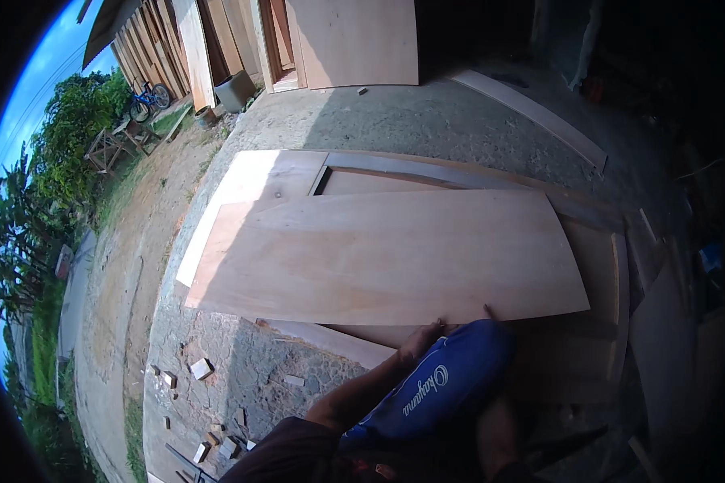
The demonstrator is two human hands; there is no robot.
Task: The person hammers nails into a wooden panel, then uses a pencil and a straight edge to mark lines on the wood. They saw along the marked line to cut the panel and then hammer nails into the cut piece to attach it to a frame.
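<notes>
A large thin plywood sheet (387, 253) lies flat on top of a wooden door frame (427, 167), which rests on the concrete floor. My left hand (421, 338) is at the sheet's near edge with its fingers curled over it. My bent knee in blue cloth (451, 378) hides nearly all of my right hand (488, 310). Only a fingertip shows, touching the same near edge a little to the right.
Small wood offcuts (201, 369) lie scattered on the ground at the lower left. Boards (193, 48) and a plywood panel (354, 40) lean against the building at the back, beside a grey bucket (235, 90). A long plank (532, 113) lies at the right. A blue bicycle (149, 98) stands far left.
</notes>
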